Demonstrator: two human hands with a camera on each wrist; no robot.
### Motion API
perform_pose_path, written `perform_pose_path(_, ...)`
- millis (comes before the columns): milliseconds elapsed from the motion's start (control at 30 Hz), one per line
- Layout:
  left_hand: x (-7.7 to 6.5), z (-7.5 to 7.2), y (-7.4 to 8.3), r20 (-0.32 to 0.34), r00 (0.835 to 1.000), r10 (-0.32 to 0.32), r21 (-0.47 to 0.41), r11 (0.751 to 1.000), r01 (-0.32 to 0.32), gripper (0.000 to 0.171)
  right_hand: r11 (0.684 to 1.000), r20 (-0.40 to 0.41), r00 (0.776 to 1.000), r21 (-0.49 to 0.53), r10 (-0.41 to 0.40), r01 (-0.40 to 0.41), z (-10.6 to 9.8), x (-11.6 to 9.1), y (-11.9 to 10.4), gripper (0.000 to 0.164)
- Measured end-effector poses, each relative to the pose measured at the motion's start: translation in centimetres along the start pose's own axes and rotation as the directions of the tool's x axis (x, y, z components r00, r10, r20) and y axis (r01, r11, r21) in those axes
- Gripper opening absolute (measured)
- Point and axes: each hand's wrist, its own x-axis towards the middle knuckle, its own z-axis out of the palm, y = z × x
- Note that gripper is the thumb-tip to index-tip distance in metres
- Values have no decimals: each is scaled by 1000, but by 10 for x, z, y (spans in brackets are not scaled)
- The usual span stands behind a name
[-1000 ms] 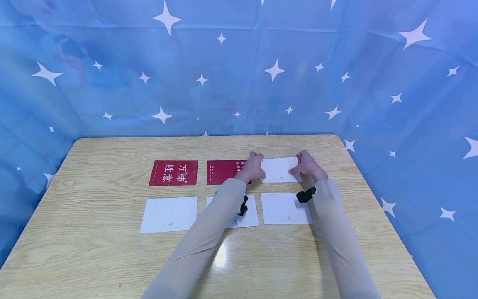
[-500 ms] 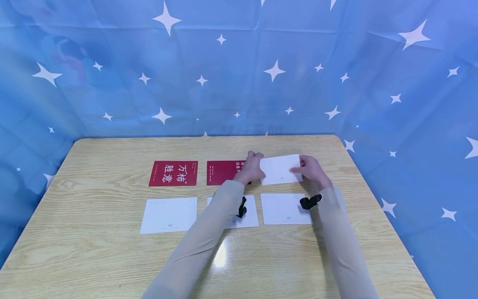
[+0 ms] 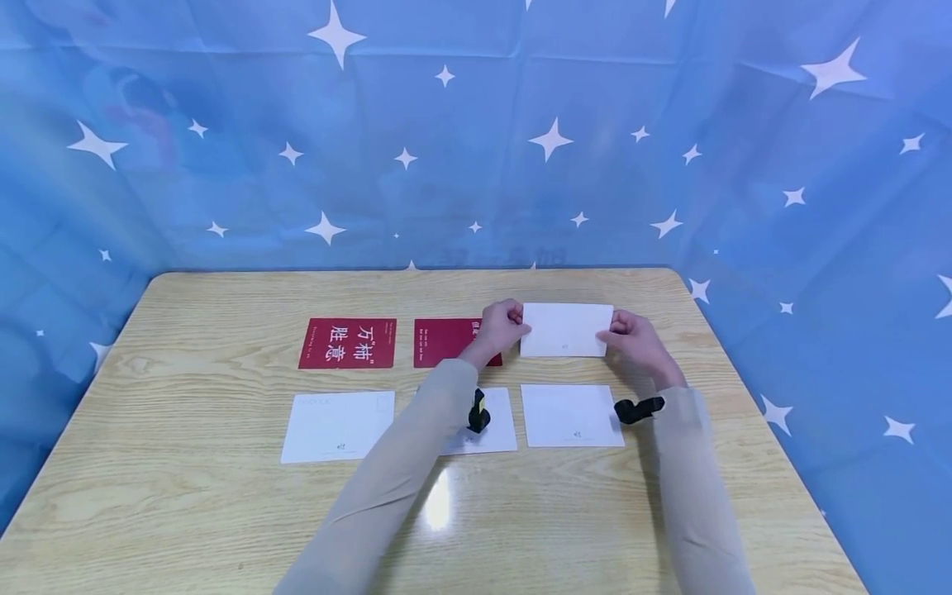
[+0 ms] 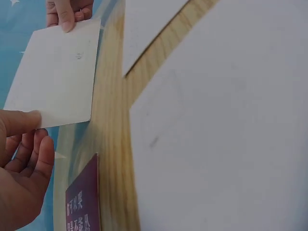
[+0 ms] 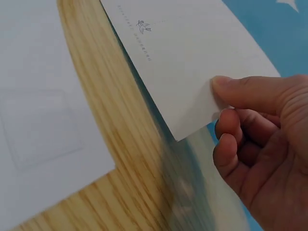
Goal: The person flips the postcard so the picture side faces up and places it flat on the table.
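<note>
A white postcard point(image 3: 565, 329) with a small printed mark is held up off the table at the back right, tilted toward the head camera. My left hand point(image 3: 500, 327) pinches its left edge, thumb on the white face and fingers behind. At the opposite edge my right hand point(image 3: 630, 337) pinches it the same way, as the right wrist view shows with the thumb point(image 5: 250, 91) on the card point(image 5: 192, 62). Beneath my left wrist lies a red postcard point(image 3: 445, 343), partly covered. The held card's far face is hidden.
Another red card point(image 3: 348, 344) with white characters lies at the back left. In the front row are three white postcards, a left one point(image 3: 338, 427), a middle one point(image 3: 500, 420) half under my left sleeve, and a right one point(image 3: 571, 416). A blue star-patterned cloth point(image 3: 476, 190) hangs behind the wooden table point(image 3: 186, 496).
The white postcard has risen off the table and tilted up, its right edge lifting first. Both hands have come up with it, the right hand shifting slightly rightward.
</note>
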Motion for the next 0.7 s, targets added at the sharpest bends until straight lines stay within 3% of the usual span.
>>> perform_pose_path(200,-1,-5,3,17,998,56,-76,996,-55,4,989,-46,996,127,-70,75,-2,-5,-5,26)
perform_pose_path(367,-1,-8,4,41,999,36,-203,979,-27,4,969,-53,994,224,-92,102,-4,-6,-8,21)
perform_pose_path(567,-1,-11,4,58,998,17,-215,977,-4,10,943,-45,991,304,-127,135,-6,-7,-7,8)
perform_pose_path(700,-2,-13,5,80,996,-28,-244,969,47,16,920,-34,984,351,-176,177,-8,-6,-2,20)
